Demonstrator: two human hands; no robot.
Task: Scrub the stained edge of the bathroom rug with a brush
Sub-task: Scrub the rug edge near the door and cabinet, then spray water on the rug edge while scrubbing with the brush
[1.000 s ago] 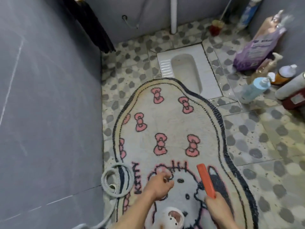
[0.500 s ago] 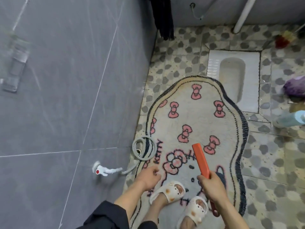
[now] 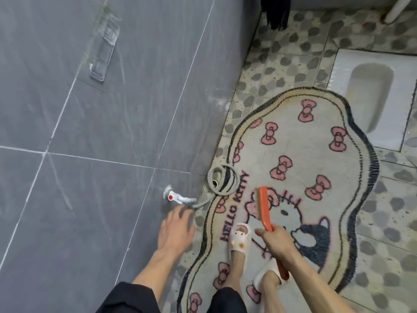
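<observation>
Orange brush [image 3: 264,208] sits over the rug [image 3: 304,159] centre, whether touching it unclear; right hand [image 3: 276,241] grip clenched round its handle. Left hand [image 3: 176,229] grip released, fingers spread, forearm extended toward white wall tap [image 3: 177,197], just short of it

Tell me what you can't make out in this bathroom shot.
All in the head view.
The rug: near end cut off by the bottom edge, partly under the legs.
The brush: mid-handle hidden inside the right hand.
The toilet: cut off by the right edge.
The holder on the wall: motion-blurred, contents unreadable.
Whether the left hand touches the tap: unclear.
</observation>
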